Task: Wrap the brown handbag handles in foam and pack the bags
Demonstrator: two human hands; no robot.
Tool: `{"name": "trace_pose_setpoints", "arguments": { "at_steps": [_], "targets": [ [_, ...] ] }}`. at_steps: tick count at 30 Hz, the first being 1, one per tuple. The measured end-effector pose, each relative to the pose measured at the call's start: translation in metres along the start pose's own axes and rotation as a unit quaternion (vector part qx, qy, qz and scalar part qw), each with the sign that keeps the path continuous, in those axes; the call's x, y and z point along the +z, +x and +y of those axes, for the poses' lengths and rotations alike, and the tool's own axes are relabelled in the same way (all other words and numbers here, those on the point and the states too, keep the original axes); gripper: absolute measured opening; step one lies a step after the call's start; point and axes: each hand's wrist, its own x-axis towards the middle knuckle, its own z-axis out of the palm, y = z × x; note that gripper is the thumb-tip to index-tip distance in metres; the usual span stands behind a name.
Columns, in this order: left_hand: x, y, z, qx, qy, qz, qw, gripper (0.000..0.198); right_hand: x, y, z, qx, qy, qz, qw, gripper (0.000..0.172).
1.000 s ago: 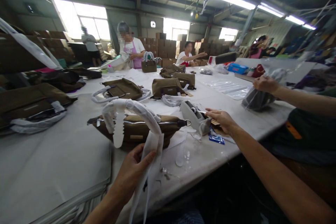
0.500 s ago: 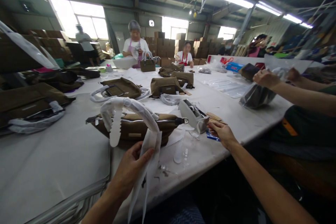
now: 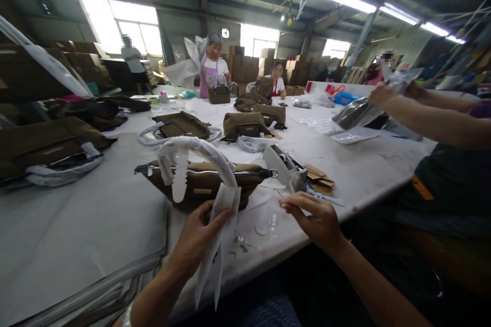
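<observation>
A brown handbag lies on the white table in front of me, its handles wrapped in white foam sheet. My left hand pinches the loose end of the white wrap strip that hangs from the near handle. My right hand hovers over the table edge, right of the bag, with fingertips pinched together on something too small to name. A grey tape dispenser stands just beyond that hand.
More brown bags with wrapped handles lie across the table, and stacked ones sit at the left. Card tags lie by the dispenser. At the right, a co-worker's arms hold a plastic bag. Other people work at the far end.
My right hand has drawn back from beside the tape dispenser toward me and the wrap strip. The co-worker at the right has raised the plastic bag. My left hand keeps its hold.
</observation>
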Motion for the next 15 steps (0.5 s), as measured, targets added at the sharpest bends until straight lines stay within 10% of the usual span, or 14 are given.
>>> {"name": "trace_pose_setpoints", "arguments": {
  "at_steps": [8,15],
  "targets": [
    [0.001,-0.004,0.002,0.037,0.017,-0.013,0.999,0.043,0.079,0.023,-0.048,0.111,0.154,-0.083,0.978,0.022],
    [-0.004,-0.009,0.004,0.075,0.081,0.002,0.994,0.036,0.097,0.038,-0.043,0.156,0.013,-0.095,0.983,0.029]
  ]
}}
